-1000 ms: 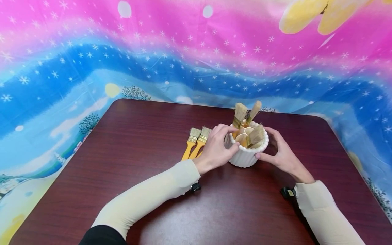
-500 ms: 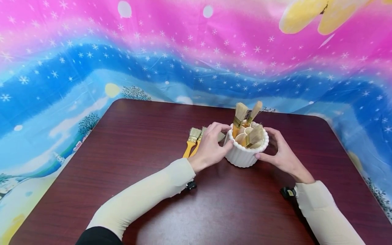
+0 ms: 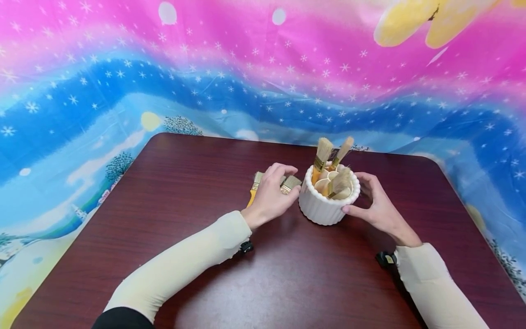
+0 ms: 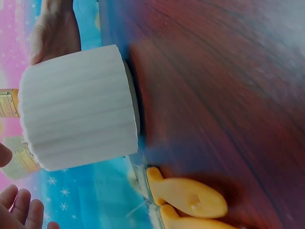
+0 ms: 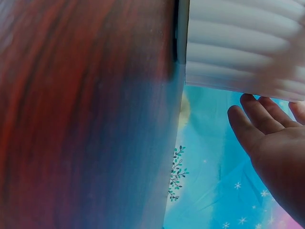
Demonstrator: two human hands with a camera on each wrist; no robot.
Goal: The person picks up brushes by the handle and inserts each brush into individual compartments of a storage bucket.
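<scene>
A white ribbed brush holder (image 3: 324, 208) with a beaded rim and round compartments stands upright on the table. Three paintbrushes stick out of it bristles up: one at the left (image 3: 322, 153), one at the back (image 3: 343, 151) and one leaning at the front right (image 3: 340, 183). My right hand (image 3: 380, 205) holds the holder's right side, thumb in front and fingers behind. Left of the holder, my left hand (image 3: 271, 192) is apart from it, fingers loosely bent above flat paintbrushes (image 3: 291, 183), partly hiding them. Their orange handles (image 4: 193, 196) show in the left wrist view.
The dark wooden table (image 3: 197, 173) has rounded far corners. Behind it hangs a pink and blue snowflake cloth (image 3: 246, 77). A black strap device (image 3: 386, 259) sits at the right wrist.
My left hand has drawn away from the holder to the left, over the lying paintbrushes, uncovering the holder's left side. My right hand has stayed at the holder.
</scene>
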